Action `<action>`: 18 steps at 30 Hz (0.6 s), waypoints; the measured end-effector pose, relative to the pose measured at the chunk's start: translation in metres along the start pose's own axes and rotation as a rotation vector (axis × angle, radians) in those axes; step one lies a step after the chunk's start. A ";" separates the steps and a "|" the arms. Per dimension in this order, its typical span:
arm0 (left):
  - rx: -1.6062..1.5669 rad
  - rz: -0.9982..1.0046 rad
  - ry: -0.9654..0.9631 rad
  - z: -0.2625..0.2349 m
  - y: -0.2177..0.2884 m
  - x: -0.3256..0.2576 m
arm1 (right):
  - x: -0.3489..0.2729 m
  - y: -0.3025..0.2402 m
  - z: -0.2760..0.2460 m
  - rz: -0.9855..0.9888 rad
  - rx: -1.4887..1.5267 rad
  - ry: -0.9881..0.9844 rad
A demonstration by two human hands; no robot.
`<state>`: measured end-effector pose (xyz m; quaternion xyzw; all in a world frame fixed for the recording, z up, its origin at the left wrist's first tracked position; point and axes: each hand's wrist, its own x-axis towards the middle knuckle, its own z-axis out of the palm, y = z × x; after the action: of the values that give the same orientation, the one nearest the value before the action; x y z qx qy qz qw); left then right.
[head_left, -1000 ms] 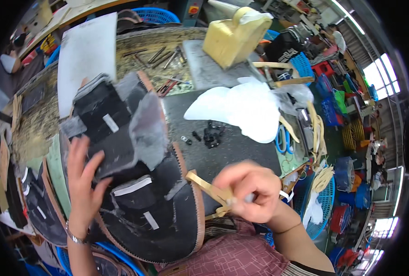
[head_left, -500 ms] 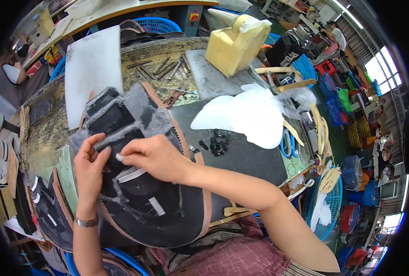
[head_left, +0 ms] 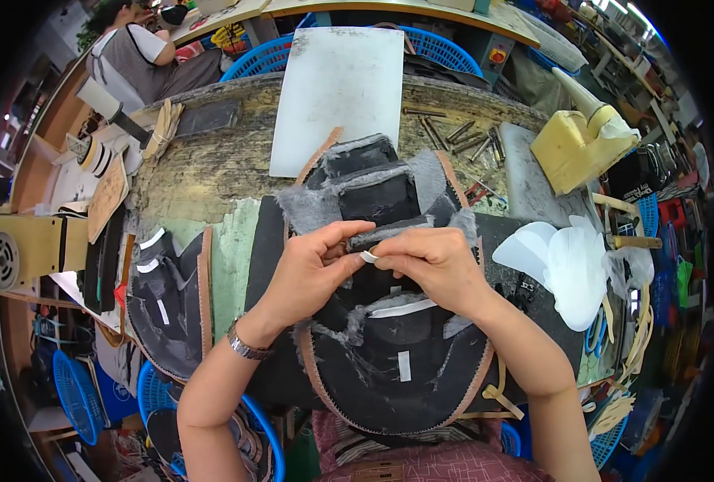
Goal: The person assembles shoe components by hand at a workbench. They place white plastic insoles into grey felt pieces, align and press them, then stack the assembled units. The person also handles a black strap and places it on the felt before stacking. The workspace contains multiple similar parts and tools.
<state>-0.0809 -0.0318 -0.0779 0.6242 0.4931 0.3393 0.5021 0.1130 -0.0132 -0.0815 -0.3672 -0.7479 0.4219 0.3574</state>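
Observation:
My left hand (head_left: 318,269), with a metal watch on its wrist, and my right hand (head_left: 437,269) meet above a dark, fur-edged panel. Their fingertips pinch a short white strip (head_left: 368,257) between them. Both hands have curled fingers, some hidden behind the thumbs. The panel (head_left: 373,369) lies on a black mat, rounded end toward me, with a tan zigzag-stitched border and tufts of grey fur. A long white strip (head_left: 403,308) and a small upright one (head_left: 404,366) lie flat on its dark surface.
A similar panel (head_left: 168,305) lies at the left. Beyond the work stands a white board (head_left: 341,96); metal rods (head_left: 469,140) lie to its right. Farther right are a yellow block (head_left: 574,149), white sheet pieces (head_left: 566,265) and blue-handled scissors (head_left: 595,333). A seated person (head_left: 132,60) is at far left.
The view has swung left, so the bench appears farther right. My left hand's fingertips have come in to the white strip, which my right hand held alone before.

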 end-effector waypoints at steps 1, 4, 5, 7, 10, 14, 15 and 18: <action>0.011 0.027 -0.008 0.000 0.001 0.000 | 0.001 0.001 0.001 -0.003 0.004 0.011; 0.045 0.084 -0.017 0.000 0.003 0.001 | 0.002 -0.005 0.001 0.113 -0.024 0.042; 0.055 0.088 -0.007 0.000 0.004 0.002 | 0.001 -0.005 0.002 0.129 -0.021 0.060; 0.098 0.098 0.059 0.003 0.002 0.005 | -0.001 -0.005 0.004 0.158 -0.011 0.093; 0.176 0.114 0.221 0.012 -0.011 0.007 | -0.015 -0.018 -0.009 0.172 -0.134 0.059; 0.383 0.227 0.264 0.013 -0.011 0.005 | -0.049 -0.018 -0.043 0.269 -0.204 0.131; 0.400 0.188 0.224 0.013 -0.006 0.004 | -0.052 -0.011 -0.047 0.313 -0.216 0.175; 0.395 0.386 0.226 0.027 0.002 0.016 | -0.048 0.000 -0.047 0.283 -0.275 0.256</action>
<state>-0.0510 -0.0242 -0.0838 0.7504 0.4743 0.3933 0.2391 0.1756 -0.0371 -0.0737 -0.5641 -0.6882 0.3119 0.3331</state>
